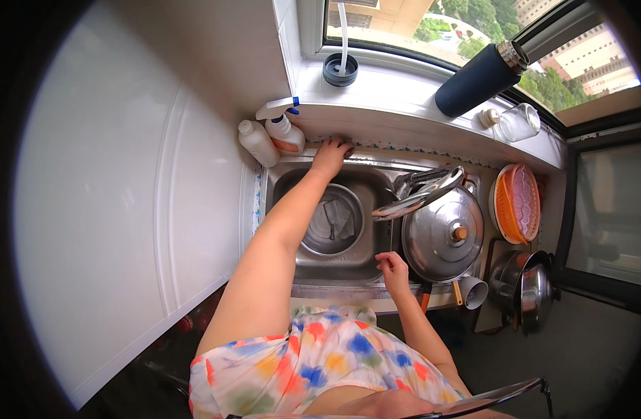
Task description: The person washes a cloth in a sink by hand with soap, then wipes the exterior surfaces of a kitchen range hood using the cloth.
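My left hand (332, 157) reaches to the back rim of a stainless steel sink (373, 267). A small dark thing (349, 151) shows at its fingertips; whether the fingers grip it is unclear. Below that arm, a round metal basin (358, 230) sits in the sink, with a pale, thin, folded item (339, 217) inside. My right hand (394, 269) hovers near the sink's front right corner, fingers loosely bent, nothing visible in them. A chrome faucet (420, 201) arches over the sink's right side, partly covering a large domed metal lid (441, 241) with a wooden knob.
A spray bottle (286, 137) and a white bottle (258, 144) stand at the back left corner. The sill holds a dark flask (475, 81), a glass jar (517, 123) and a lid with straw (340, 70). Colanders (514, 204), metal pots (530, 288) and a cup (473, 292) are rightward.
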The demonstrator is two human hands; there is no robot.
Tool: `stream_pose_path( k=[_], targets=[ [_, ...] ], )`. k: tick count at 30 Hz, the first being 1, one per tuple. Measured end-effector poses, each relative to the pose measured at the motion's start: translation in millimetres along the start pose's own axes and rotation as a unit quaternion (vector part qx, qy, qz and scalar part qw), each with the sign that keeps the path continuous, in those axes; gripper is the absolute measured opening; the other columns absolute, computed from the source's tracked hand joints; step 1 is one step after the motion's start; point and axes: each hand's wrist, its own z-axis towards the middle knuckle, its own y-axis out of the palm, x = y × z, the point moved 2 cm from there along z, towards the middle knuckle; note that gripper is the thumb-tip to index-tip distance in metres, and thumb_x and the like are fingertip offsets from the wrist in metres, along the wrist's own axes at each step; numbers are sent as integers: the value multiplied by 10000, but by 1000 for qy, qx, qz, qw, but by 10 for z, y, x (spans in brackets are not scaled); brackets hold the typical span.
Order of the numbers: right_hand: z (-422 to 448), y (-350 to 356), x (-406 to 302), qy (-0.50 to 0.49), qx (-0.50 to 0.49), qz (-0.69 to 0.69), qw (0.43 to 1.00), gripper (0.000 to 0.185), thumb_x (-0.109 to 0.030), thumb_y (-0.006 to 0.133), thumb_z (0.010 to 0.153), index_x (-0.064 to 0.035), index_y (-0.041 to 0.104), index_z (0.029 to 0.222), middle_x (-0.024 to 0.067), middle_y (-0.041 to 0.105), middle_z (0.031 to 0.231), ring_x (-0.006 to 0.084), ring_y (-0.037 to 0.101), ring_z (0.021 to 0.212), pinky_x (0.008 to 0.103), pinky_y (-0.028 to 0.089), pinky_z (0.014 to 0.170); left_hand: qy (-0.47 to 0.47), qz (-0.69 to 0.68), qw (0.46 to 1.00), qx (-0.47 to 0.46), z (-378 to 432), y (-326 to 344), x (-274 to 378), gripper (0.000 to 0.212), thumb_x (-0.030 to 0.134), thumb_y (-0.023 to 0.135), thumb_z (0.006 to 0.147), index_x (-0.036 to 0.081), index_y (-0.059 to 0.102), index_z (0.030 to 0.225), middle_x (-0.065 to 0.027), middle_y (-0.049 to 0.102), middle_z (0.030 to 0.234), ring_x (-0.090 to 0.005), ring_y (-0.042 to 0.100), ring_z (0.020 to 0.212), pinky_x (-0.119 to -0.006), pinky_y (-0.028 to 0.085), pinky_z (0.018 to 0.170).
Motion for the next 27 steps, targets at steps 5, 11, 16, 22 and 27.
stream_pose_path(
  k=[5, 11, 16, 22, 27],
  targets=[
    [-144, 65, 2, -4, 3, 19, 1000, 121, 38, 496, 835, -1, 598, 887, 62, 581, 767, 118, 579, 621, 223, 458, 579, -304, -510, 804, -19, -443, -141, -57, 349, 72, 459, 807, 96, 541, 1145, -70, 601, 949, -237, 592, 860, -367, 480, 756],
    [6, 545, -200, -39, -55, 93, 993, 326, 9, 613, 775, -41, 550, 1091, 77, 526, 971, 109, 559, 680, 229, 469, 614, -425, -802, 395, -143, -1790, -81, 138, 348, 298, 353, 880, 74, 596, 986, -64, 643, 941, -234, 621, 830, -409, 517, 688],
    [1, 862, -343, -65, -78, 35, 994, 435, -6, 672, 718, -51, 535, 1128, 93, 469, 1035, 123, 552, 714, 240, 467, 623, -426, -838, 274, -203, -2318, -103, 670, 425, 427, 409, 905, 48, 588, 976, -86, 629, 915, -246, 608, 859, -382, 494, 823],
    [-208, 756, -76, -130, 21, -79, 988, 313, -7, 634, 724, -40, 566, 1028, 113, 507, 1024, 270, 579, 886, 359, 488, 759, -408, -865, 235, -176, -2482, 277, 1014, 343, 377, 452, 904, 70, 568, 1003, -104, 609, 975, -258, 585, 938, -393, 471, 867],
    [-408, 493, 2, -178, 64, -255, 948, 246, -50, 606, 742, -62, 588, 986, 111, 530, 1043, 317, 487, 1046, 452, 365, 918, -432, -793, 389, -180, -2461, 553, 1216, 254, 178, 560, 860, 94, 506, 1094, -115, 589, 1047, -233, 586, 956, -376, 488, 842]
  ],
)
